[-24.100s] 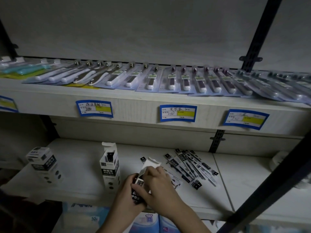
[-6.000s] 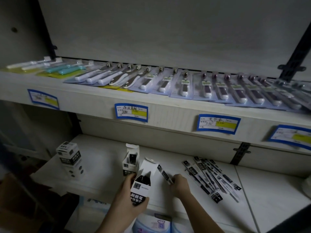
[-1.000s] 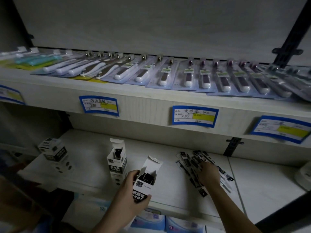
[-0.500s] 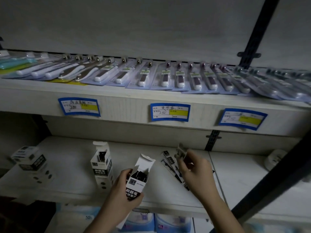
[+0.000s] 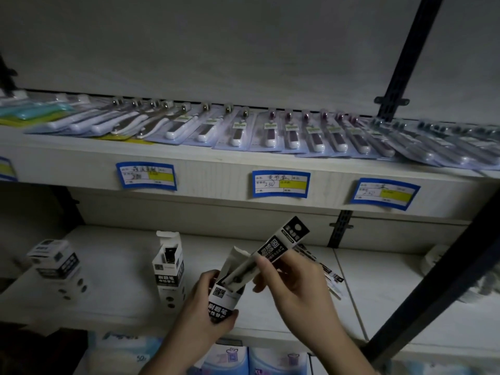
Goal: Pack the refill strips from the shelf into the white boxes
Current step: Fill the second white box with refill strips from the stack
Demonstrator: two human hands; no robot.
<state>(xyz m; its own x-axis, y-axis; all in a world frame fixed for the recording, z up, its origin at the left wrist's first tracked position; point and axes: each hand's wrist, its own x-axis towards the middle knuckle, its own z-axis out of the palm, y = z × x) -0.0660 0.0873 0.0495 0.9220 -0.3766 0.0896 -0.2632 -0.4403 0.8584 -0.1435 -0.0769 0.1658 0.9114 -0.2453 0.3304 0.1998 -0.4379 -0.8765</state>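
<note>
We hold the open white box (image 5: 226, 296) in our left hand (image 5: 205, 315), fingers and thumb wrapped round its lower half, its mouth tipped up toward our right hand (image 5: 295, 288). That hand pinches a refill strip (image 5: 273, 250) between thumb and fingertips partway along its length; the strip's lower end sits just inside the box mouth, while its black-printed header sticks up and away beyond our fingers. To do this well, we judge that we should keep the box steady, line the strip up with the box's long axis so it does not catch on the flap, and slide it down beside the strips already inside, letting our pinch walk up toward the header as it goes in. The remaining loose strips (image 5: 324, 269) lie on the shelf board (image 5: 378, 293) just beyond our right hand, partly hidden by it. To the left of our left hand a second open box (image 5: 169, 269) stands upright, and further left a closed box (image 5: 54, 263).
</note>
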